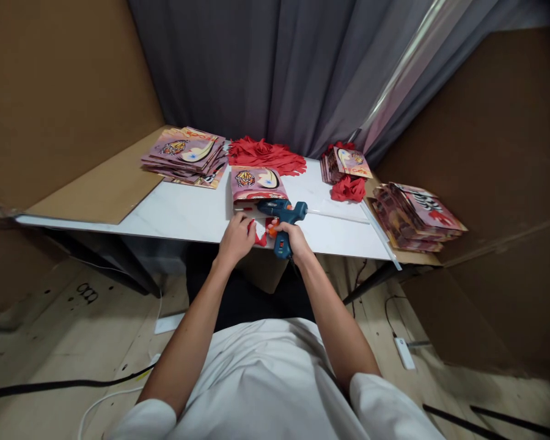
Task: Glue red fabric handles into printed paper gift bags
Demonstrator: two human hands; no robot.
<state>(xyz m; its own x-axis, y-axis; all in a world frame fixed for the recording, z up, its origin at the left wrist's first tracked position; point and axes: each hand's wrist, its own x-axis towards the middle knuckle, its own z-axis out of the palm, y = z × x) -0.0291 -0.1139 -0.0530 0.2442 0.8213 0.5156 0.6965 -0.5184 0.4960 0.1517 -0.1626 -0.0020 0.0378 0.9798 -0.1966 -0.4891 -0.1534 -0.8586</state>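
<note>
My right hand is wrapped round the grip of a dark blue glue gun with an orange trigger. The gun's nozzle points left, over the near edge of a printed paper bag that lies flat with a butterfly and a face drawing on it. Close by on the left, my left hand has its fingers curled at the bag's near side. What sits between them is hidden. A red ribbon piece shows at the table's front edge, between both hands.
Stacks of printed bags stand on the left, at the back right and on the far right. Red ribbons lie behind the bag, more red ribbon on the right. Cardboard walls flank the white table.
</note>
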